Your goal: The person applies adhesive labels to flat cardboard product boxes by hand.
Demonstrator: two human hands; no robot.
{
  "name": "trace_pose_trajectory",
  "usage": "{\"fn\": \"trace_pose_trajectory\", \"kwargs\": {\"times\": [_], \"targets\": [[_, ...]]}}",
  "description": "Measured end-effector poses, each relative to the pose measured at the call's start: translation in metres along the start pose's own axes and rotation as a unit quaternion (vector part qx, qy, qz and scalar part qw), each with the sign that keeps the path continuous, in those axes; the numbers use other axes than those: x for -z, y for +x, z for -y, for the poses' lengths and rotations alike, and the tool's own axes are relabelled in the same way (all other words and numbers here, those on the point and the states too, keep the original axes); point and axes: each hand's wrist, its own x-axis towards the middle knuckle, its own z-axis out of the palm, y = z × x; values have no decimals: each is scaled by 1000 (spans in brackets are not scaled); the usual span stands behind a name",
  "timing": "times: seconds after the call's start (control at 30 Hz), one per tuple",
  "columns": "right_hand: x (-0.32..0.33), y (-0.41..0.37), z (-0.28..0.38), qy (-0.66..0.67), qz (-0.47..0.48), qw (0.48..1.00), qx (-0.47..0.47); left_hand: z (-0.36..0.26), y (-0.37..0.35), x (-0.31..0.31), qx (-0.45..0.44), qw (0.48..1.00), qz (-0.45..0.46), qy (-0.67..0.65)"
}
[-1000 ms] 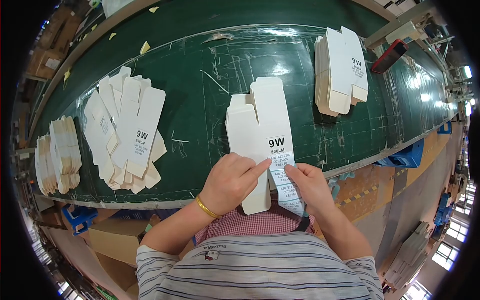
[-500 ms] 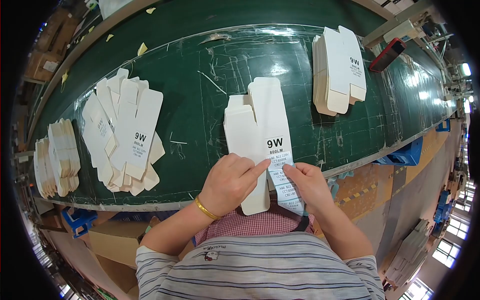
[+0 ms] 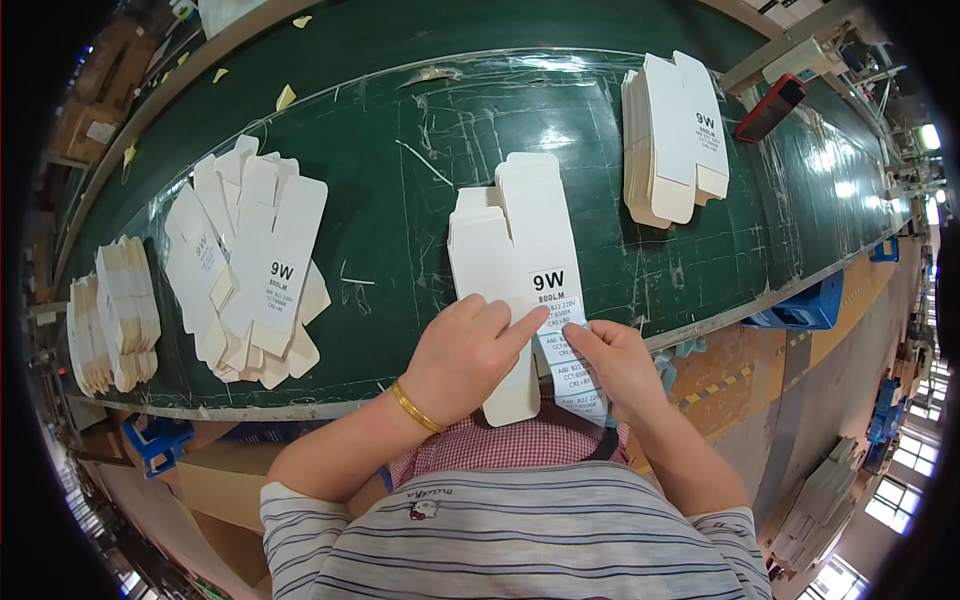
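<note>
In front of me a stack of flat white cartons [image 3: 515, 235] printed "9W 800LM" lies at the table's near edge. A strip of printed stickers [image 3: 577, 378] on pale blue backing hangs over the right side of the top carton. Its uppermost sticker sits just under the "800LM" print. My right hand [image 3: 618, 368] pinches the strip between thumb and fingers. With its index finger stretched out, my left hand [image 3: 468, 352] touches the left edge of that sticker; its other fingers are loosely bent and it holds nothing.
A fanned pile of labelled cartons [image 3: 255, 270] lies to the left, with banded carton stacks [image 3: 127, 310] farther left. Another carton stack [image 3: 670, 140] stands at the back right beside a red-edged phone [image 3: 771, 108]. Blue stools [image 3: 815, 302] are below the green table [image 3: 390, 260].
My left index finger has moved slightly right and down along the top sticker. My right hand stays pinched on the strip and has shifted little.
</note>
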Motion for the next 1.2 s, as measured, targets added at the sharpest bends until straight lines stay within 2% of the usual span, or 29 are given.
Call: {"fn": "trace_pose_trajectory", "kwargs": {"times": [0.2,0.3,0.5,0.63,0.73,0.83,0.9,0.97,1.1,1.2], "targets": [[18,-14,-31,-98,10,994,49,-5,7,6,-8,998,44,46],[26,-32,-46,-93,37,994,39,-12,14,8,-5,995,65,80],[47,-39,-74,-43,70,996,44,-27,7,3,-32,991,27,124],[49,-49,-71,-26,84,993,76,-30,-2,-1,-84,993,-24,76],[41,-57,-65,-43,86,990,107,-34,2,-9,-76,990,20,116],[35,-66,-59,-73,91,987,110,-39,4,-13,-117,976,30,182],[34,-68,-57,-74,94,986,115,-42,2,-1,-116,973,21,198],[35,-67,-57,-68,99,985,126,-37,-1,30,-160,970,-41,179],[35,-66,-54,-89,119,973,175,-16,-34,108,-111,968,-65,215],[35,-62,-47,-151,107,957,225,21,-78,146,-49,943,-61,322]]}}
